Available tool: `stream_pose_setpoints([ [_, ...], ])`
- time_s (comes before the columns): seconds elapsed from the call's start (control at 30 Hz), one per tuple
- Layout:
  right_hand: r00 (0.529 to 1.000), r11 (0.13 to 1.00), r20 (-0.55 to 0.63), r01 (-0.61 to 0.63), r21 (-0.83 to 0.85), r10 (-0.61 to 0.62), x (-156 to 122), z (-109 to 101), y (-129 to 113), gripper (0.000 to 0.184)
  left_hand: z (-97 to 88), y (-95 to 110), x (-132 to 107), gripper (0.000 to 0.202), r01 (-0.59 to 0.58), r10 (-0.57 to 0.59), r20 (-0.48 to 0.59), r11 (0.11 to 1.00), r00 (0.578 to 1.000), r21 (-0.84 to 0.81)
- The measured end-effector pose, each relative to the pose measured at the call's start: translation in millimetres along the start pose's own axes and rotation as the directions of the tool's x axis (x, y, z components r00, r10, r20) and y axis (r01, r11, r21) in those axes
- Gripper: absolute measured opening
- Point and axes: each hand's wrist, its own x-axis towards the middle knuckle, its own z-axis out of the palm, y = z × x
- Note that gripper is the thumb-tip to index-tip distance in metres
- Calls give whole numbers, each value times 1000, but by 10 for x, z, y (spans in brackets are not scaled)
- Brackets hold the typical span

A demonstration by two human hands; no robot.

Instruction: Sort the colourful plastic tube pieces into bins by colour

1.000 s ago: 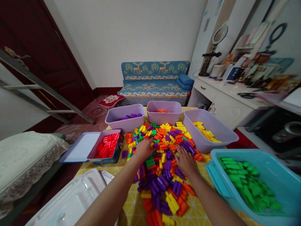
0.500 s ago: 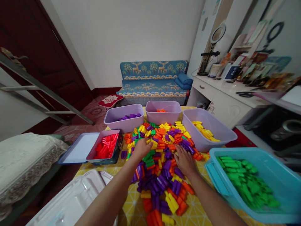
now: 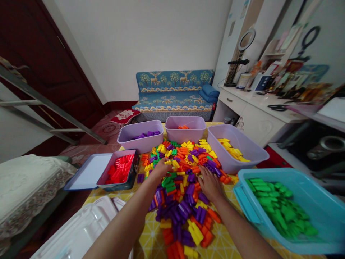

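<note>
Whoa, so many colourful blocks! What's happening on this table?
A person has both hands in a big mixed pile of plastic blocks on the yellow table. The left hand is curled over blocks on the pile's left side. The right hand lies flat on top. Boxes around the pile each hold one colour: purple in the left lilac tub, orange in the middle lilac tub, yellow in the right lilac tub, green in the blue tub, red in the tin.
</note>
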Motion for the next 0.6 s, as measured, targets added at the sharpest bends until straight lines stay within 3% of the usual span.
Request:
stream_pose_setpoints([
  [0.17, 1000, 1000, 4, 3, 10, -3, 0, -7, 2, 49, 32, 72, 37, 28, -34, 34, 20, 999, 999, -4],
  [0.37, 1000, 999, -14, -3, 33, 4, 0, 37, 25, 48, 55, 151, -27, 23, -126, 105, 181, 986, 978, 113],
  [0.5, 1000, 999, -5, -7, 42, 7, 5, 41, 43, 47, 184, 218, -76, 20, -198, 30, 387, 894, 921, 402],
  [0.6, 1000, 997, 0, -7, 71, 7, 14, 36, 47, 44, 423, 399, -96, 6, -257, -69, 516, 806, 854, 533],
])
